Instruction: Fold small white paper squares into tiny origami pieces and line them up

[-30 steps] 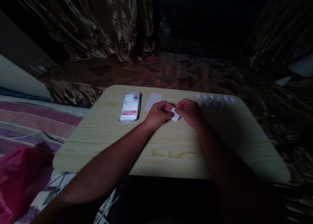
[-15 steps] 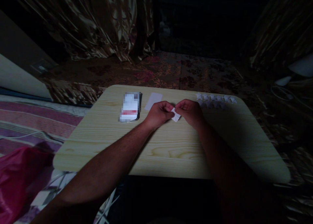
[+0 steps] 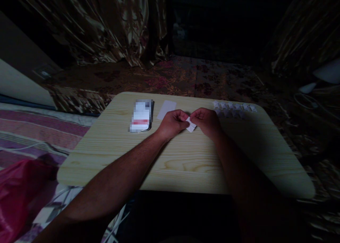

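Note:
Between my two hands is a small folded piece of white paper (image 3: 191, 125), with crease lines on its near face and one corner toward me. My left hand (image 3: 174, 124) pinches its left edge between thumb and fingers. From the other side my right hand (image 3: 207, 122) grips the upper right part the same way. The fingers cover the far part of the paper. Just beyond my left hand lies a flat white sheet of paper (image 3: 166, 108). Several small folded paper pieces (image 3: 230, 106) lie in two rows past my right hand.
The pale wood-grain table (image 3: 186, 165) has rounded corners. A pixelated white package (image 3: 141, 115) lies on its left part. A striped bed cover (image 3: 53, 126) and a pink plastic bag (image 3: 21, 193) are at left. Patterned curtains (image 3: 132, 23) hang behind; a white lamp (image 3: 328, 71) stands at right.

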`<state>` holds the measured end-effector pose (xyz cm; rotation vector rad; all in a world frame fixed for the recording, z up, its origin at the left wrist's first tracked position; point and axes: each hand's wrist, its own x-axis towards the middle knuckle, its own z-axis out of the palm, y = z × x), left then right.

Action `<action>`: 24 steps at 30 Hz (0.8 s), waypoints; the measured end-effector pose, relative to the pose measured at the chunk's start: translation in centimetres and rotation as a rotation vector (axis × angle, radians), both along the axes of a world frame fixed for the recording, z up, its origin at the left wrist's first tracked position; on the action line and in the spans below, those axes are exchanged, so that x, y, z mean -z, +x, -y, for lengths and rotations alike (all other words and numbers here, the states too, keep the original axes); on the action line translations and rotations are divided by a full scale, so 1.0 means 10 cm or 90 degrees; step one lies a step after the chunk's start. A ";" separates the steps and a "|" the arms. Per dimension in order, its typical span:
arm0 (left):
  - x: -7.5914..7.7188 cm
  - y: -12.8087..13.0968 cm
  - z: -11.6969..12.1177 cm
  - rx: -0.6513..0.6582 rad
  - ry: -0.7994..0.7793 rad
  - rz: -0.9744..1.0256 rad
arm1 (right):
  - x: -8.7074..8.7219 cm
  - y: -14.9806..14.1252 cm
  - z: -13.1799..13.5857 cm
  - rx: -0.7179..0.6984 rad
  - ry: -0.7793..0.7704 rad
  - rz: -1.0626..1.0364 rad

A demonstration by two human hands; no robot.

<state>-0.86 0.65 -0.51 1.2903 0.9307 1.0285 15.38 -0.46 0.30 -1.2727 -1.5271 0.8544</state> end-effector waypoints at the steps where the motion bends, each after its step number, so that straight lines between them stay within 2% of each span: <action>1: 0.00 0.00 0.00 0.001 0.002 0.000 | 0.00 0.00 0.00 0.000 0.000 0.001; 18: 0.00 -0.01 0.00 0.010 0.015 -0.006 | -0.01 -0.01 0.01 -0.011 -0.009 -0.013; 24: -0.03 -0.04 0.00 0.005 0.042 -0.058 | 0.02 0.00 0.01 -0.046 -0.020 -0.004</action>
